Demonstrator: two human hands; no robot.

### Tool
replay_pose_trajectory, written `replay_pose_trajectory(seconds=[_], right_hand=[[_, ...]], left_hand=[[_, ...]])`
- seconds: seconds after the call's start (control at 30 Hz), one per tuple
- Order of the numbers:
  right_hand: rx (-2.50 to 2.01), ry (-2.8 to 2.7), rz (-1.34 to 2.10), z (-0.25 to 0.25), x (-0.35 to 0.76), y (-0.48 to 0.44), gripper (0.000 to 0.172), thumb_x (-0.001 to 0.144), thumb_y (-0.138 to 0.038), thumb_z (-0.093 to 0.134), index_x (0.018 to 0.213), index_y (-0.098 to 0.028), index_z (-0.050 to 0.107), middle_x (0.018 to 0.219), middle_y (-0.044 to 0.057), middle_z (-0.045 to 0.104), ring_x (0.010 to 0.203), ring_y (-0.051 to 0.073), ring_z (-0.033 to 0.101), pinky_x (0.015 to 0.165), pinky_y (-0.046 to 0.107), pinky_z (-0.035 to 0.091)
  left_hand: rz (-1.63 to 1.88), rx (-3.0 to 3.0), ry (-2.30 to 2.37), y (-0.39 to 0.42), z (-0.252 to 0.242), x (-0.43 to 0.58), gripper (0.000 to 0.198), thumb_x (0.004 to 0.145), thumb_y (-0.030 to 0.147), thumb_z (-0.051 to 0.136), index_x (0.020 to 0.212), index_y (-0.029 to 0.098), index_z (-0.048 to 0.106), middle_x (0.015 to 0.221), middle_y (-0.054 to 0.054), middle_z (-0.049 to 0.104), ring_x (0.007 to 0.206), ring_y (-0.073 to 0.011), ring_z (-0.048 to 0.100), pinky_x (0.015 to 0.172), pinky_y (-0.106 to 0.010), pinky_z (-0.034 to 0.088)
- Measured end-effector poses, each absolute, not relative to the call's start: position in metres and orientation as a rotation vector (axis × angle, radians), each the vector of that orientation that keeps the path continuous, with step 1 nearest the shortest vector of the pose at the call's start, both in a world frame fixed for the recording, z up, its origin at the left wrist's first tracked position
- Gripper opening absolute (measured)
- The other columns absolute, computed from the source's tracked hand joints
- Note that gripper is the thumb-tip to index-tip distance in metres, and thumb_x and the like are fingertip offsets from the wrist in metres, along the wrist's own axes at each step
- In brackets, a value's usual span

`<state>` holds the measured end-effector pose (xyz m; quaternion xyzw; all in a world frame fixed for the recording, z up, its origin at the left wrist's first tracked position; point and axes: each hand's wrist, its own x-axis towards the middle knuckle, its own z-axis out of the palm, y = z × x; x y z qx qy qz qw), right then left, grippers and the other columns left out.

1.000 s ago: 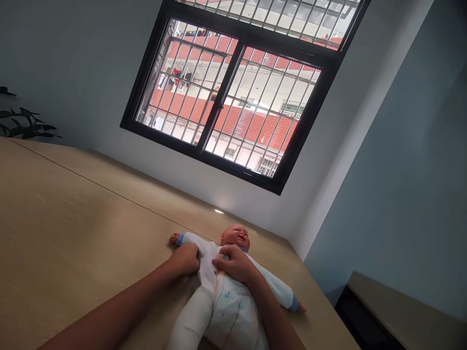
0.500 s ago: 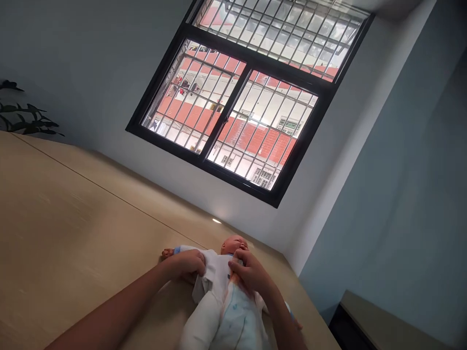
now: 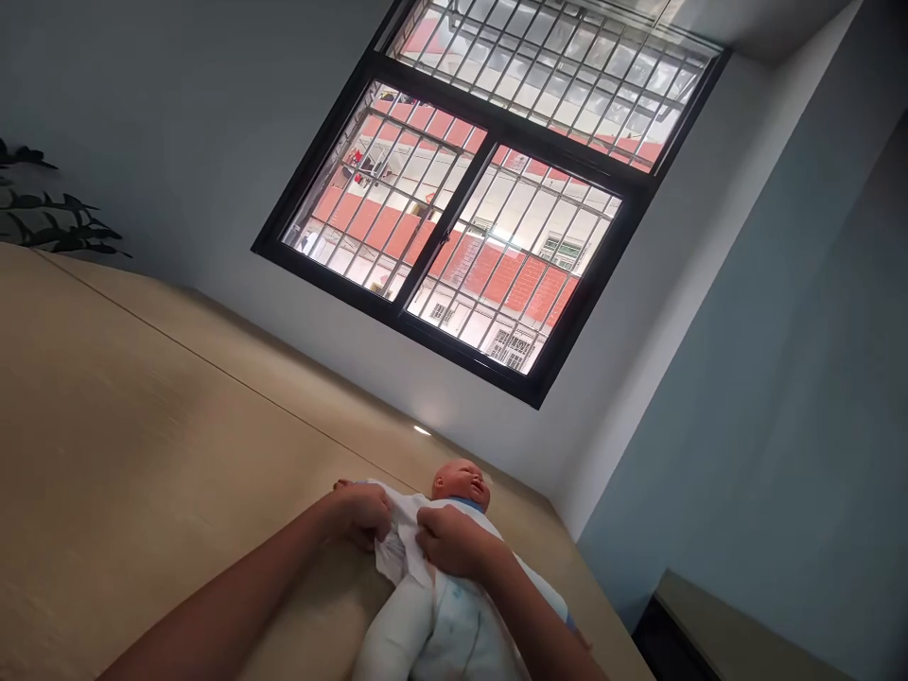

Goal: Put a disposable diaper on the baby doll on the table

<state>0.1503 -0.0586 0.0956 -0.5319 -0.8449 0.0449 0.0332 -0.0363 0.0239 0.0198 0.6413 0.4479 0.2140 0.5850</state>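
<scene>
Left hand (image 3: 365, 515): fingers (image 3: 375, 511) curled shut on a gathered flap of white bodysuit (image 3: 401, 553). Right hand (image 3: 454, 541): fingers (image 3: 429, 534) closed on the same bodysuit, below the chin. Baby doll (image 3: 461, 482): on its back, 6 o'clock in view, diaper (image 3: 461, 629) showing. Wooden table (image 3: 142, 454): long stretch at the doll's 9 o'clock, edge near at 4 o'clock.

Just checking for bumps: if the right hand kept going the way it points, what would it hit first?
The right hand is already on the baby doll's white garment, so that cloth comes first. Just beyond it, the left hand seems next, though depth is hard to judge from this view.
</scene>
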Motion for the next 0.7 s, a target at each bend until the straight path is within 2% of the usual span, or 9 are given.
replay_pose_trajectory(seconds=[0.1, 0.23, 0.33, 0.47, 0.57, 0.7], right_hand=[[-1.717, -2.512, 0.137, 0.095, 0.156, -0.053, 0.014, 0.08, -0.012, 0.053, 0.069, -0.017, 0.047, 0.067, -0.003, 0.046, 0.065, 0.011, 0.036, 0.06, 0.027, 0.021], [-1.756, -2.446, 0.192, 0.097, 0.154, -0.043, 0.013, 0.077, -0.01, 0.055, 0.068, -0.017, 0.048, 0.062, -0.004, 0.048, 0.062, 0.009, 0.039, 0.057, 0.026, 0.022], [-1.756, -2.377, 0.17, 0.095, 0.153, -0.033, 0.012, 0.083, -0.013, 0.056, 0.072, -0.016, 0.052, 0.068, -0.002, 0.055, 0.066, 0.01, 0.043, 0.059, 0.025, 0.025], [-1.763, -2.268, 0.141, 0.086, 0.159, -0.022, 0.012, 0.092, -0.018, 0.053, 0.082, -0.015, 0.056, 0.082, 0.003, 0.063, 0.074, 0.012, 0.049, 0.064, 0.024, 0.03], [-1.759, -2.206, 0.135, 0.079, 0.164, -0.019, 0.012, 0.094, -0.018, 0.053, 0.083, -0.015, 0.057, 0.083, 0.004, 0.064, 0.075, 0.013, 0.051, 0.065, 0.025, 0.031], [-1.738, -2.144, 0.178, 0.079, 0.164, -0.023, 0.006, 0.091, -0.019, 0.055, 0.087, -0.015, 0.058, 0.082, 0.003, 0.063, 0.076, 0.013, 0.053, 0.064, 0.024, 0.033]], left_hand=[[0.471, 1.489, 1.038, 0.028, 0.021, -0.042, 0.033, 0.053, 0.001, 0.069, 0.054, 0.019, 0.041, 0.046, 0.007, 0.046, 0.046, -0.0136, 0.053, 0.049, -0.024, 0.052], [0.452, 1.504, 0.948, 0.026, 0.024, -0.043, 0.028, 0.055, 0.005, 0.066, 0.058, 0.019, 0.043, 0.049, 0.006, 0.05, 0.048, -0.012, 0.053, 0.052, -0.022, 0.053], [0.444, 1.541, 0.866, 0.023, 0.026, -0.041, 0.025, 0.052, 0.007, 0.064, 0.063, 0.019, 0.045, 0.052, 0.006, 0.05, 0.05, -0.0124, 0.055, 0.054, -0.023, 0.054], [0.456, 1.645, 0.742, 0.016, 0.03, -0.038, 0.031, 0.047, 0.008, 0.064, 0.074, 0.02, 0.055, 0.063, 0.008, 0.052, 0.053, -0.012, 0.055, 0.052, -0.023, 0.051], [0.431, 1.742, 0.671, 0.01, 0.033, -0.036, 0.034, 0.047, 0.009, 0.066, 0.08, 0.019, 0.067, 0.069, 0.007, 0.051, 0.054, -0.0103, 0.053, 0.052, -0.022, 0.048], [0.346, 1.823, 0.632, 0.003, 0.034, -0.032, 0.033, 0.053, 0.014, 0.065, 0.084, 0.018, 0.075, 0.062, 0.005, 0.054, 0.055, -0.0142, 0.055, 0.052, -0.024, 0.046]])
